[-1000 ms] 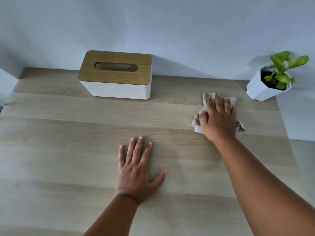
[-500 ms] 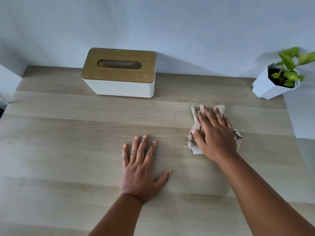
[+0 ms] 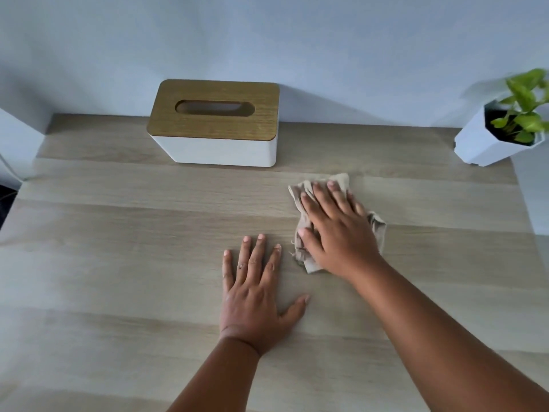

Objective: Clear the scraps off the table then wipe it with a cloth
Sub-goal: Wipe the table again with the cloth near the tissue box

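Note:
A crumpled beige cloth (image 3: 306, 190) lies on the light wooden table (image 3: 118, 248), right of centre. My right hand (image 3: 335, 227) presses flat on top of the cloth, fingers spread and pointing away from me; the cloth shows around the fingertips and on both sides of the palm. My left hand (image 3: 255, 295) rests palm down on the bare wood just left of the cloth, fingers apart, holding nothing. No scraps show on the tabletop.
A white tissue box with a wooden lid (image 3: 217, 123) stands at the back, against the wall. A white faceted pot with a green plant (image 3: 502, 135) sits at the back right corner. The table's right edge runs just past the pot.
My right hand has slid the cloth to the left and a little toward me, closer to my left hand. My left hand has stayed flat in place.

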{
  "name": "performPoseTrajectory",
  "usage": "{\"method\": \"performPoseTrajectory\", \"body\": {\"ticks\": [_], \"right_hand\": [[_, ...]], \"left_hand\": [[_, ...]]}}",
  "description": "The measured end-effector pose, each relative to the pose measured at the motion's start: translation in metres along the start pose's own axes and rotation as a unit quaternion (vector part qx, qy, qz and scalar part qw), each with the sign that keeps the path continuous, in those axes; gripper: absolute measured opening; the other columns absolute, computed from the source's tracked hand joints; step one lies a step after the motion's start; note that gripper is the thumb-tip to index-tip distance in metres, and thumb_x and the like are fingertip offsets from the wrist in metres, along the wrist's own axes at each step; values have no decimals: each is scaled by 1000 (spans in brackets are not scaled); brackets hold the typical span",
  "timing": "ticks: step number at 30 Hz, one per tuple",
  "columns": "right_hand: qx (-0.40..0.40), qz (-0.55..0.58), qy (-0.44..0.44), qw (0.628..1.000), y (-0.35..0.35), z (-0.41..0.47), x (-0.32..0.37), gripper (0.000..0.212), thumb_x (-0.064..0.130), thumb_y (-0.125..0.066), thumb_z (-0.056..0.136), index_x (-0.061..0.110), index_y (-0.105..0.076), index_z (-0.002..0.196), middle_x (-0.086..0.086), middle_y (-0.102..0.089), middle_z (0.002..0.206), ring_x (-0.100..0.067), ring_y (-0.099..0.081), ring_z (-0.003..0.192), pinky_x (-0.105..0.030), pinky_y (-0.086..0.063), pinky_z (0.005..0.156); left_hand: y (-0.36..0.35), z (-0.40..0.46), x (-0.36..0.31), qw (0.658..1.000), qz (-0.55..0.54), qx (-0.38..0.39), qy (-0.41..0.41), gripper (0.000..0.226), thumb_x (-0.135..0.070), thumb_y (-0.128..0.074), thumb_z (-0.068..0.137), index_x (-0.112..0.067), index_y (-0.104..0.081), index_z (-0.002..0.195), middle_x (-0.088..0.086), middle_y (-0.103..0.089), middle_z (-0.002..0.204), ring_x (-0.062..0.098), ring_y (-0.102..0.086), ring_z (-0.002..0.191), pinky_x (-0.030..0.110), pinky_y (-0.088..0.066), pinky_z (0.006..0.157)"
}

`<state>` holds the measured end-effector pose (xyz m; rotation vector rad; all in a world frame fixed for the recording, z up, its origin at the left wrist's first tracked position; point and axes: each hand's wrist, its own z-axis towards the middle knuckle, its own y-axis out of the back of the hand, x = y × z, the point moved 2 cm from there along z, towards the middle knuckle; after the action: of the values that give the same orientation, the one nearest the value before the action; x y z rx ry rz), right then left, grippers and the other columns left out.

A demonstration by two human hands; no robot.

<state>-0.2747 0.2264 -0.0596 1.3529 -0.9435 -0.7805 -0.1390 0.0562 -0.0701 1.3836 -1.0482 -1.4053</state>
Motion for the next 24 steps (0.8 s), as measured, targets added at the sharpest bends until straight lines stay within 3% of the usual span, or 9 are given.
{"method": "performPoseTrajectory", "body": {"ticks": [4,10,16,24], "right_hand": [[-11,-16,-28,999,3,-37,-46,70,60,-37,98,23,-39,158,-3,-27,170,-30,-18,159,-54,-22,125],[2,3,-163,987,9,15,-47,67,52,-39,98,24,-34,159,-8,-24,170,-37,-14,158,-58,-14,126],[16,13,-91,996,8,-20,-17,67,51,-38,99,24,-34,160,-3,-19,172,-33,-8,160,-57,-11,126],[-20,20,-35,999,2,-148,-11,68,41,-49,96,21,-37,159,-4,-22,171,-32,-9,160,-58,-18,125]], "left_hand": [[-2,-1,1,1000,-2,-5,0,99,-82,-53,82,-19,-40,158,8,-25,171,27,-7,161,65,-17,124],[-1,-1,-1,1000,-1,-11,0,99,-82,-53,82,-19,-41,157,9,-26,170,27,-8,161,63,-14,125],[1,-1,0,1000,7,-2,2,98,-81,-51,82,-20,-38,158,8,-25,171,25,-7,161,60,-11,127],[6,-1,-3,1000,4,8,9,97,-80,-48,82,-22,-37,158,5,-22,171,22,-5,162,57,-8,128]]}}
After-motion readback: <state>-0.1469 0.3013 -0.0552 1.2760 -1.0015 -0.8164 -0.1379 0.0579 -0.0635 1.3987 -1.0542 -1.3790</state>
